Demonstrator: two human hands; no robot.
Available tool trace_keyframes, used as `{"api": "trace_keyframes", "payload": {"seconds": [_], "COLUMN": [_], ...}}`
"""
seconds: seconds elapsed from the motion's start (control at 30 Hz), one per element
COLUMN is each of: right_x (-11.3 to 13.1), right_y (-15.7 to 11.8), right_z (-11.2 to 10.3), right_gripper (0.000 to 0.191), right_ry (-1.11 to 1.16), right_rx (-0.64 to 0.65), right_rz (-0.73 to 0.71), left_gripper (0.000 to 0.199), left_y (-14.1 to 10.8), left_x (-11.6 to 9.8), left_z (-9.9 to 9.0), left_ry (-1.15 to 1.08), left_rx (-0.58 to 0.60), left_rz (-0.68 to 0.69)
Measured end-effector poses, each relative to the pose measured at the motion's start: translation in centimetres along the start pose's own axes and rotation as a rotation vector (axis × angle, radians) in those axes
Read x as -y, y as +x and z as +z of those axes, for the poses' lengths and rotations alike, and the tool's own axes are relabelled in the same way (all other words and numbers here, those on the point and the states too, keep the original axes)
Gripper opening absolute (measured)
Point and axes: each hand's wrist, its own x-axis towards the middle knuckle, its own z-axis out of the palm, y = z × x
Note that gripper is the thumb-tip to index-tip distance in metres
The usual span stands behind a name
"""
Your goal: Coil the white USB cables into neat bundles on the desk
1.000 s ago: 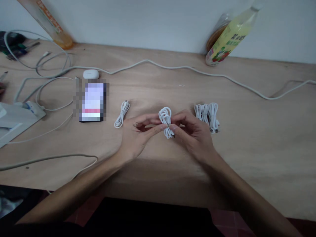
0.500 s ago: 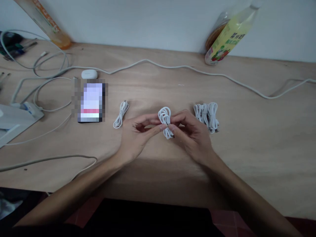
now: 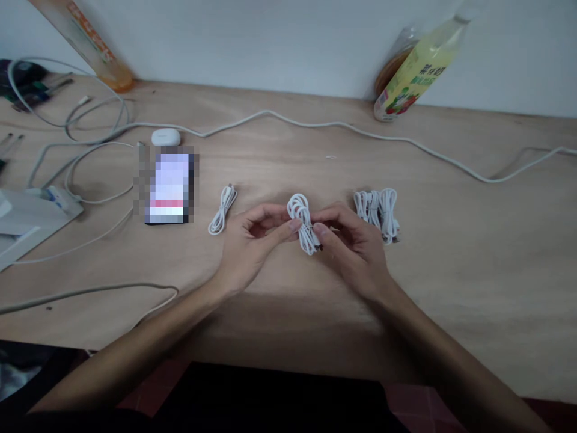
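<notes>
A coiled white cable [image 3: 305, 225], narrowed at its middle by a tie, is held between both hands above the table. My left hand [image 3: 250, 243] pinches its left side with thumb and fingers. From the right, my right hand [image 3: 354, 246] grips the same bundle near the tie. Another bundled white cable [image 3: 222, 210] lies on the table just left of my left hand. Several more white cable bundles [image 3: 381, 210] lie side by side beyond my right hand, which partly covers them.
A phone [image 3: 170, 186] and a white earbud case [image 3: 166, 138] lie at the left. A long white cord [image 3: 338, 124] crosses the table's back. A yellow bottle [image 3: 415, 75] leans on the wall. At far left stands a white box-like object [image 3: 22, 222] among cables.
The held bundle has tilted slightly, its lower end shifting right. My thumbs have moved a little apart, showing more of its tied middle.
</notes>
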Motion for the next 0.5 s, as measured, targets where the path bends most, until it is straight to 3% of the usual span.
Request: {"api": "trace_keyframes", "payload": {"seconds": [0.17,0.27,0.4,0.5], "right_x": [0.3,0.3,0.1,-0.1], "right_y": [-0.2,-0.5,-1.1,-1.4], "right_z": [0.0,0.1,0.4,0.7], "right_gripper": [0.016,0.031,0.052,0.048], "right_ry": [0.036,0.046,-0.006,-0.069], "right_rx": [0.03,0.041,-0.004,-0.062], "right_rz": [0.012,0.004,-0.121,-0.223], "left_gripper": [0.031,0.03,0.024,0.02], "left_y": [0.4,0.5,0.5,0.5], "left_x": [-0.3,-0.7,-0.9,-0.8], "left_z": [-0.1,-0.2,-0.2,-0.2], "left_ry": [-0.165,-0.218,-0.281,-0.296], "left_rx": [-0.018,-0.025,-0.008,0.024], "left_rz": [-0.092,-0.144,-0.213,-0.268]}}
